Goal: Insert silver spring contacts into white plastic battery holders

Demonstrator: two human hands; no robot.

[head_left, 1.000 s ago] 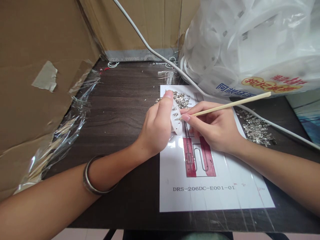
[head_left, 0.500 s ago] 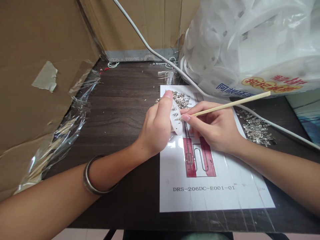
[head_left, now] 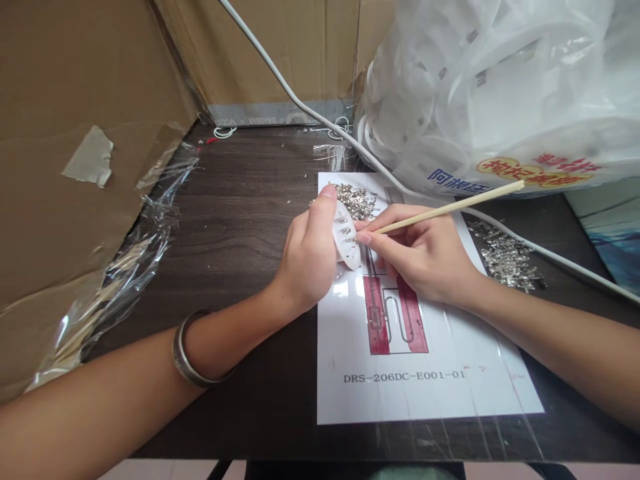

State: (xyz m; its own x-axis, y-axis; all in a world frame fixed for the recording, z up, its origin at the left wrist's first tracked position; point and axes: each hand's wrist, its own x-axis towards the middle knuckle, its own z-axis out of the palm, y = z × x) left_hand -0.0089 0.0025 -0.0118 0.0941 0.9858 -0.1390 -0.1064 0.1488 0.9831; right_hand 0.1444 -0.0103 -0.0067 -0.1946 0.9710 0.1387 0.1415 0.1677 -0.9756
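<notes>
My left hand (head_left: 311,257) is closed on a white plastic part (head_left: 352,255), its thumb along the upper edge. Several small metal pieces sit in slots on the face of that part, which is held tilted above a printed sheet (head_left: 360,403). Between the thumb and fingers of my right hand (head_left: 425,253) is a thin wooden stick (head_left: 450,207), pale like a chopstick. Its lower end meets the slotted face near the fingertips; the exact contact is hidden. Just behind the hands lies a pile of small metal pieces (head_left: 356,201).
A second pile of metal pieces (head_left: 507,257) lies right of the sheet. A white cable (head_left: 300,100) crosses the back of the dark table (head_left: 240,180). A clear bag (head_left: 480,100) of white parts stands back right. Cardboard (head_left: 75,220) walls the left and back.
Both hands, the white part and the stick shift slightly left in the picture, along with the whole scene. The stick's end stays at the slotted face, and both grips stay the same.
</notes>
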